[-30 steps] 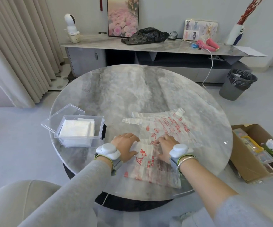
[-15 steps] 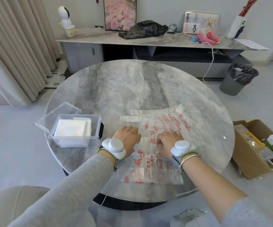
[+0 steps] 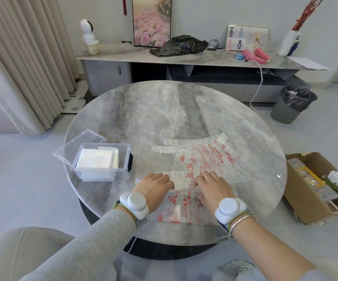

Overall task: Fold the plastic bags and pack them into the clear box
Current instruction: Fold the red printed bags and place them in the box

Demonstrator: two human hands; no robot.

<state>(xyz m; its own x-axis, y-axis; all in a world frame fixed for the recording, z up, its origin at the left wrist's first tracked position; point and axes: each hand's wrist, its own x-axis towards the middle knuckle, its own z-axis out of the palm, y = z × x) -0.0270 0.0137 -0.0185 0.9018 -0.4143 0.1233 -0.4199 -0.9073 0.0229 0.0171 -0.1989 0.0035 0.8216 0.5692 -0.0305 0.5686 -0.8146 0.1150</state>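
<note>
Clear red-printed plastic bag (image 3: 204, 161): lay on round marble desk (image 3: 164, 114), folding unfinished; left hand (image 3: 156, 186) and right hand (image 3: 212, 187) pressed it, fingers (image 3: 206, 175) flat. Clear plastic box (image 3: 124, 159), 9 o'clock: held folded white bags (image 3: 96, 161).

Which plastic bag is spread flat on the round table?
The clear bag with red print, lying flat on the round table. The white folded bags sit in the clear box, and the black bag lies crumpled on the sideboard.

table (image 3: 164, 110): glossy grey marble | bag (image 3: 208, 159): thin clear plastic, red print | box (image 3: 123, 171): clear hard plastic | carton (image 3: 303, 199): matt cardboard
</note>
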